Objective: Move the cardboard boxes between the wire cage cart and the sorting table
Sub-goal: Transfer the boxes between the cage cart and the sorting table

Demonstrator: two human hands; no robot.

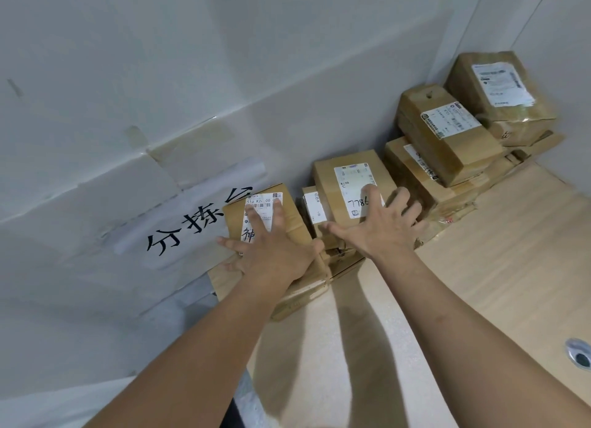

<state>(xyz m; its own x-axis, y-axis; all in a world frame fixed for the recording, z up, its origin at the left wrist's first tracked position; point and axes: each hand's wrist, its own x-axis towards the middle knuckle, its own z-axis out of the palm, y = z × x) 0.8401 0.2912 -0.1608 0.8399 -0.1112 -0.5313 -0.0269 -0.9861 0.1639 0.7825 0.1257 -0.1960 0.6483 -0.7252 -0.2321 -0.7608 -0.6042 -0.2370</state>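
Along the wall, left hand and right hand rest spread fingers on boxes.

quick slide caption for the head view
Left hand flat on a small box, right hand flat on the 7786 box, amid others stacked on the table by the wall.

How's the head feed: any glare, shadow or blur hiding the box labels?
Head view: soft even light, no glare on labels; arm shadows fall mostly on the sorting table, off the labels; wide-angle lens bends the wall seams; left hand and right hand each cover part of a label; print on the far stacked boxes is too small to read.
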